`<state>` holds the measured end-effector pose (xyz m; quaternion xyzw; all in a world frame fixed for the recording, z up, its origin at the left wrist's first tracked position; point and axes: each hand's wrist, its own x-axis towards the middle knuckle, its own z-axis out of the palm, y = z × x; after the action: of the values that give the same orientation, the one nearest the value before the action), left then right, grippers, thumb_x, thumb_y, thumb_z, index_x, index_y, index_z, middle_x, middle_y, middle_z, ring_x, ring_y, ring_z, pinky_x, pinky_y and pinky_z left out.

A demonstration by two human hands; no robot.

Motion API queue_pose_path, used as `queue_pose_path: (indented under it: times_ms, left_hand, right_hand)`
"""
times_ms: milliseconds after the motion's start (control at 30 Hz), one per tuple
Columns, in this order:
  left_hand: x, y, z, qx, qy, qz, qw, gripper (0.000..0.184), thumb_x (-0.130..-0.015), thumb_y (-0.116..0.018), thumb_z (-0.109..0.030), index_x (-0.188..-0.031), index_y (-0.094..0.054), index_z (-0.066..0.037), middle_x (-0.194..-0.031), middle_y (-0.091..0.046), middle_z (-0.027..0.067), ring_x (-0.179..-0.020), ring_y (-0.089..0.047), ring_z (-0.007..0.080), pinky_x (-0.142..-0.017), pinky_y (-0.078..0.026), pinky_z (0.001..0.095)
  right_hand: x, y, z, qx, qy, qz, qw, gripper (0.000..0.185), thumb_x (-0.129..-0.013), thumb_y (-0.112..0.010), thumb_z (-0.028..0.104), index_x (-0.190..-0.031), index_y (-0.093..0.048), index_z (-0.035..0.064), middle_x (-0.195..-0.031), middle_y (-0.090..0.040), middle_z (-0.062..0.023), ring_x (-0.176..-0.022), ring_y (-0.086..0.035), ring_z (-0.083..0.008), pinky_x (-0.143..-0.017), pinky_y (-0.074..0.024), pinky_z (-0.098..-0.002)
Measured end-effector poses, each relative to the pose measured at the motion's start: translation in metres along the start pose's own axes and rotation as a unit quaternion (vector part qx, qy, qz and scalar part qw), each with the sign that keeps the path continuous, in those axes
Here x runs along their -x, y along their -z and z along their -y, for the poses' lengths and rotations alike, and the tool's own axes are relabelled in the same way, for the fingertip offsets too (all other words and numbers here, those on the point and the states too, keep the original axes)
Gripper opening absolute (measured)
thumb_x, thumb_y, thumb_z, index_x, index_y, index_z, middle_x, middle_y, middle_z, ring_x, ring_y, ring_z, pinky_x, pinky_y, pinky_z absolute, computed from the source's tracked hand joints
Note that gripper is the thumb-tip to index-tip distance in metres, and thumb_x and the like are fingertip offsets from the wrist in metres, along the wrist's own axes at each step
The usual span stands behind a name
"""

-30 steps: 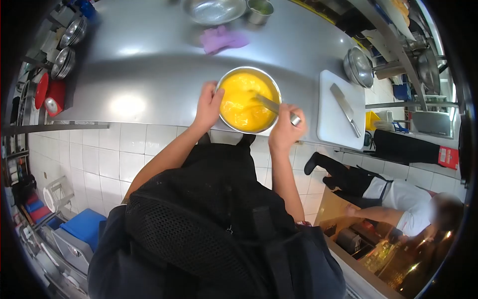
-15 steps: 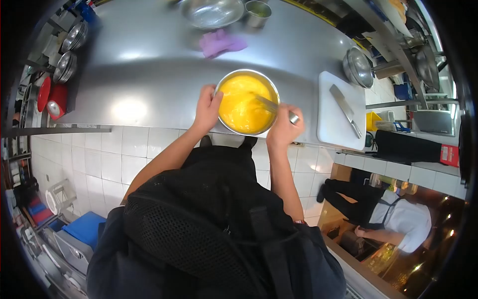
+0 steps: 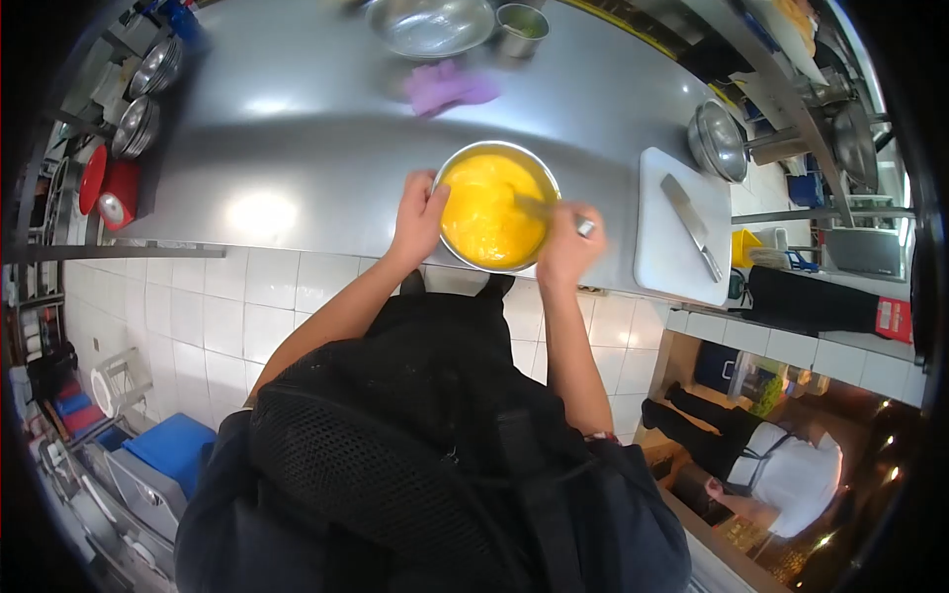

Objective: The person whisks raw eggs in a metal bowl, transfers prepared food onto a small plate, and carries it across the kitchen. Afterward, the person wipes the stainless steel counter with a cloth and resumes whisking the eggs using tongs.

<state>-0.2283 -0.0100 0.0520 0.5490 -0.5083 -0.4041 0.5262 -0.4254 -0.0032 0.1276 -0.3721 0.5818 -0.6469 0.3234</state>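
A round metal bowl (image 3: 461, 259) of yellow liquid, which looks like beaten egg (image 3: 484, 203), sits near the front edge of the steel table. My left hand (image 3: 419, 219) grips its left rim, thumb over the edge and fingers around the outside. At the right rim, my right hand (image 3: 568, 247) is closed around the metal handle of what looks like a whisk (image 3: 534, 206). The whisk slants down into the liquid; its head is sunk and blurred, so its exact shape is hard to see.
A knife (image 3: 690, 222) lies on a white cutting board (image 3: 660, 259) to the right, with metal bowls (image 3: 719, 141) behind. Beyond my bowl are a purple cloth (image 3: 447, 89), a wide metal bowl (image 3: 432, 28) and a small metal pot (image 3: 521, 32). A person (image 3: 791, 465) stands at lower right.
The whisk and my right hand have shifted slightly in the stirring motion, and the liquid's surface has swirled. My left hand keeps its grip on the bowl. The other person has changed posture.
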Motion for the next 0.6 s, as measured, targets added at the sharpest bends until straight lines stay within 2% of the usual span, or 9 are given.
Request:
queue_pose_path:
  times_ms: [67,133,167,267,333,400,467,533,600]
  left_hand:
    - [-0.009,-0.003,0.008,0.02,-0.031,0.005,0.999,0.018,-0.096,-0.056,-0.014,-0.106,-0.053,0.001,-0.105,-0.052,0.015,-0.088,-0.051,0.0258,-0.082,-0.043,0.0325]
    - [-0.013,-0.003,0.008,0.026,-0.015,0.01,1.0,0.019,-0.097,-0.056,-0.014,-0.107,-0.053,0.001,-0.104,-0.052,0.0147,-0.087,-0.051,0.025,-0.082,-0.043,0.0324]
    - [-0.008,-0.003,0.01,0.033,0.01,0.013,0.999,0.02,-0.097,-0.055,-0.014,-0.108,-0.054,0.001,-0.104,-0.052,0.0144,-0.087,-0.051,0.0242,-0.082,-0.043,0.0323]
    - [-0.005,-0.006,0.005,0.029,0.032,-0.007,0.999,0.02,-0.097,-0.055,-0.014,-0.11,-0.054,0.001,-0.104,-0.052,0.0137,-0.087,-0.051,0.0226,-0.081,-0.043,0.032]
    - [-0.012,-0.005,0.008,0.012,-0.006,-0.002,1.0,0.02,-0.097,-0.055,-0.014,-0.11,-0.054,0.001,-0.104,-0.052,0.0134,-0.086,-0.051,0.0219,-0.081,-0.043,0.0318]
    - [-0.005,-0.003,0.008,-0.006,-0.021,-0.004,1.0,0.02,-0.097,-0.055,-0.014,-0.11,-0.054,0.001,-0.104,-0.052,0.0131,-0.086,-0.051,0.0212,-0.08,-0.043,0.0316]
    - [-0.004,-0.004,-0.004,0.018,0.021,-0.004,1.0,0.02,-0.097,-0.055,-0.014,-0.11,-0.054,0.001,-0.103,-0.052,0.0132,-0.085,-0.05,0.0212,-0.08,-0.043,0.0313]
    - [-0.005,-0.004,0.007,0.008,-0.01,0.005,1.0,0.02,-0.097,-0.055,-0.014,-0.11,-0.054,0.001,-0.103,-0.052,0.0132,-0.085,-0.05,0.0212,-0.08,-0.043,0.0313]
    - [-0.011,-0.004,0.012,-0.002,-0.031,-0.003,1.0,0.02,-0.097,-0.055,-0.014,-0.11,-0.053,0.001,-0.103,-0.052,0.0132,-0.085,-0.05,0.0212,-0.08,-0.043,0.0313]
  right_hand:
    - [0.003,-0.003,-0.016,0.04,0.021,0.058,0.997,0.014,-0.084,-0.063,-0.008,-0.076,-0.057,0.0032,-0.078,-0.059,-0.0028,-0.076,-0.054,-0.0107,-0.07,-0.0451,-0.0269]
    - [0.01,-0.003,0.002,-0.174,-0.05,0.125,0.976,0.013,-0.085,-0.063,-0.006,-0.078,-0.058,0.0028,-0.077,-0.058,-0.0013,-0.074,-0.052,-0.0092,-0.07,-0.044,-0.0262]
    - [0.002,-0.001,0.016,-0.187,-0.033,0.089,0.978,0.018,-0.084,-0.062,-0.008,-0.075,-0.054,0.0045,-0.077,-0.057,-0.0008,-0.075,-0.052,-0.009,-0.07,-0.0436,-0.0259]
    - [0.001,-0.007,-0.022,0.006,-0.006,0.072,0.997,0.021,-0.086,-0.061,-0.005,-0.071,-0.05,0.0038,-0.077,-0.061,-0.0033,-0.073,-0.053,-0.0114,-0.072,-0.0452,-0.0267]
    - [-0.005,-0.017,0.002,0.011,-0.018,0.121,0.992,0.022,-0.086,-0.061,-0.005,-0.07,-0.049,0.0048,-0.076,-0.059,-0.0022,-0.072,-0.051,-0.0101,-0.071,-0.0444,-0.0258]
    - [-0.008,-0.014,0.027,-0.21,-0.04,0.015,0.977,0.02,-0.083,-0.064,-0.003,-0.068,-0.052,0.0028,-0.072,-0.055,0.0003,-0.071,-0.048,-0.0084,-0.069,-0.0426,-0.0253]
    - [-0.012,-0.005,0.002,-0.14,0.003,-0.022,0.99,0.021,-0.082,-0.064,-0.004,-0.067,-0.051,0.003,-0.071,-0.054,0.0009,-0.069,-0.047,-0.0077,-0.067,-0.0419,-0.0252]
    - [-0.002,-0.017,-0.007,-0.012,-0.092,0.102,0.99,0.025,-0.082,-0.059,-0.01,-0.068,-0.048,0.0066,-0.069,-0.049,0.0024,-0.066,-0.047,-0.0085,-0.064,-0.0394,-0.0243]
    - [-0.009,-0.014,0.003,-0.083,-0.093,0.134,0.983,0.021,-0.082,-0.06,-0.009,-0.07,-0.05,0.0051,-0.07,-0.052,0.0018,-0.065,-0.047,-0.0083,-0.063,-0.0393,-0.0239]
